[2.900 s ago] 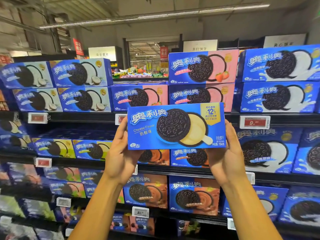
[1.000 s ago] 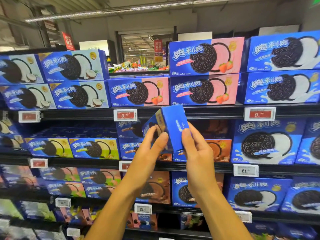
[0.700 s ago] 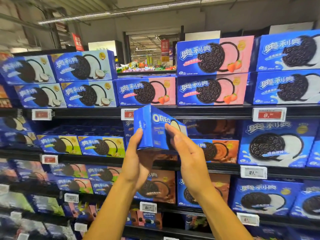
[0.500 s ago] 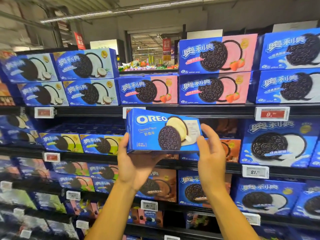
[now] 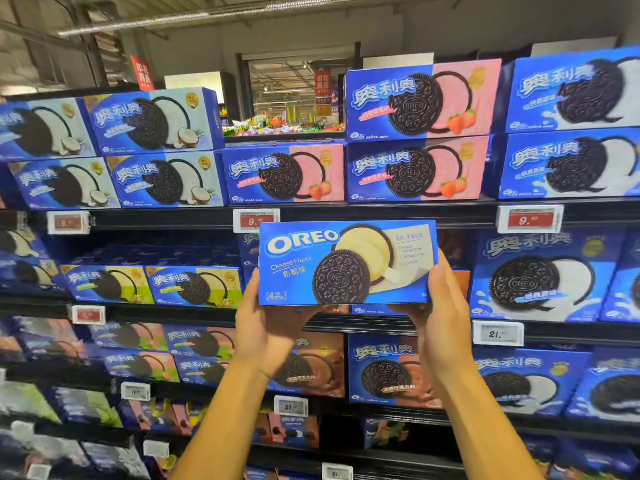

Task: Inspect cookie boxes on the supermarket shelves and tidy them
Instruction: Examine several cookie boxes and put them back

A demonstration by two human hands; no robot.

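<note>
A blue cheese-flavour cookie box (image 5: 346,263) is held up level in front of the second shelf, its English-lettered face turned to me. My left hand (image 5: 266,327) grips its lower left corner from below. My right hand (image 5: 441,317) grips its right end, thumb along the edge. Behind the box, the shelf slot it covers is mostly hidden; orange-brown chocolate boxes (image 5: 384,372) show below it.
The top shelf carries coconut boxes (image 5: 152,121), strawberry boxes (image 5: 420,102) and plain ones (image 5: 571,168). Green-yellow boxes (image 5: 194,287) sit left of my hands, a large plain box (image 5: 540,277) to the right. Price tags (image 5: 528,220) line the shelf edges.
The box was turned end over end, from its Chinese-lettered front to its English-lettered back. Both hands shifted their hold and now grip it at the two ends.
</note>
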